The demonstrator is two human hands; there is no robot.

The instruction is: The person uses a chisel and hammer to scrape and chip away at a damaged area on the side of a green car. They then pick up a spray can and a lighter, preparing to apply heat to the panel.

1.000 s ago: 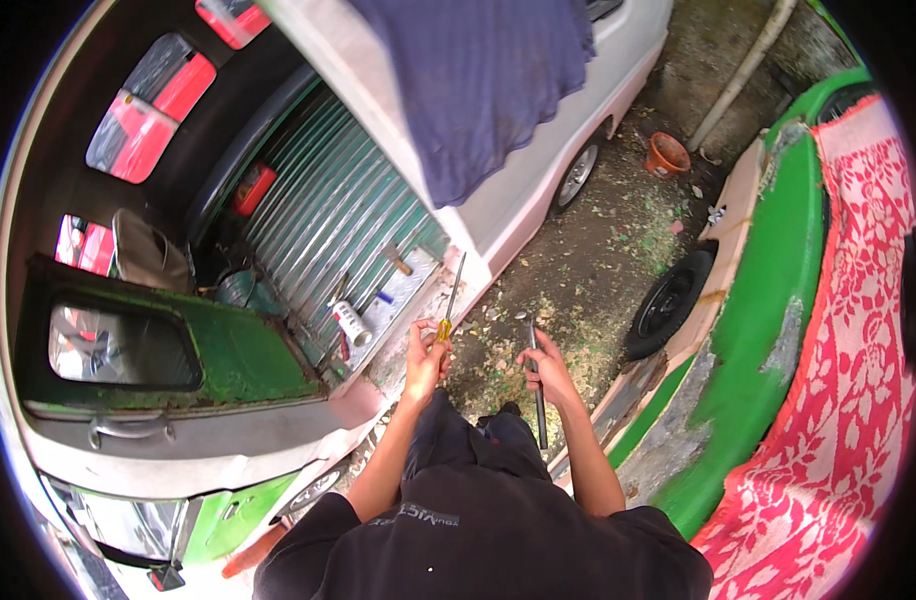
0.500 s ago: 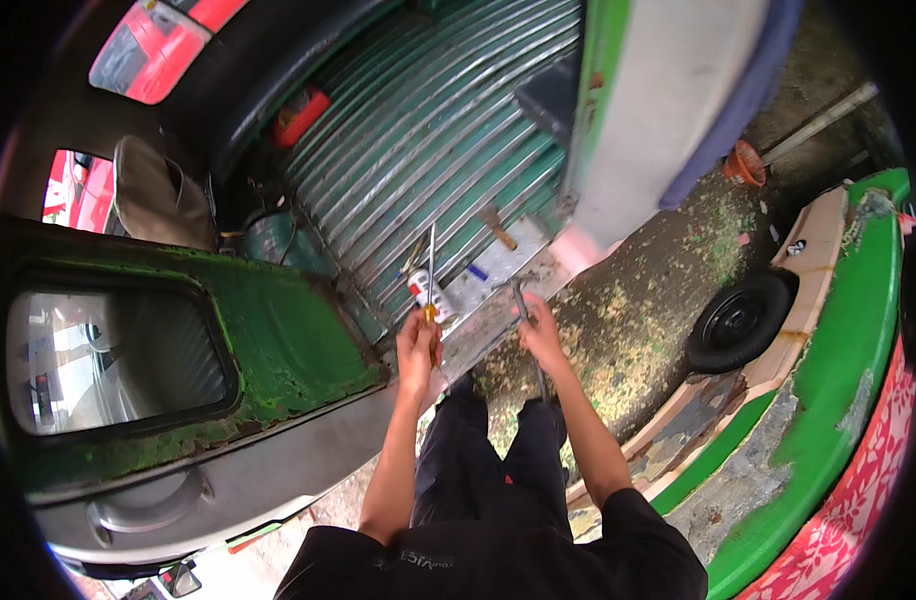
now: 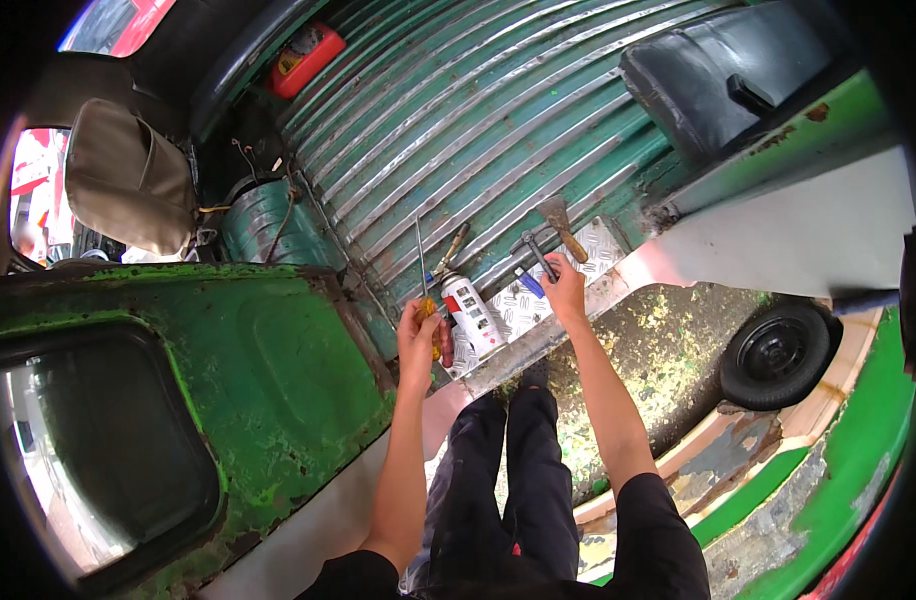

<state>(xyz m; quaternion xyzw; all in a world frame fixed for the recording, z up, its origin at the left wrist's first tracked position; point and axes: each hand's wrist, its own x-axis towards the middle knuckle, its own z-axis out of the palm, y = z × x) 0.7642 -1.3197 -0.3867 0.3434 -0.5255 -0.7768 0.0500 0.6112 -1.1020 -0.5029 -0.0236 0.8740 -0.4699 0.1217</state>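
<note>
My left hand (image 3: 418, 335) is closed round the yellow handle of a screwdriver (image 3: 421, 255), its long thin shaft pointing away from me. My right hand (image 3: 564, 288) grips a hammer (image 3: 540, 256) close below its metal head, over a patterned metal plate (image 3: 603, 245) at the sill. A white spray can (image 3: 473, 315) lies between my hands, nearer the left one. Just beyond my right hand rests a scraper (image 3: 570, 236) with a wooden handle. A small blue object (image 3: 529, 283) lies on the plate beside the hammer. Another slim tool (image 3: 453, 248) lies past the can.
Ahead stretches a ribbed green vehicle floor (image 3: 458, 150) with a red container (image 3: 308, 62) and a black padded seat (image 3: 718, 85). A rusty green door (image 3: 268, 350) stands at left. To the right are a spare wheel (image 3: 775, 355) and ground strewn with paint flakes (image 3: 668, 345).
The view has shifted nearer the vehicle's sill. My right hand has moved forward with the hammer, over the plate near the scraper. My left hand still holds the screwdriver.
</note>
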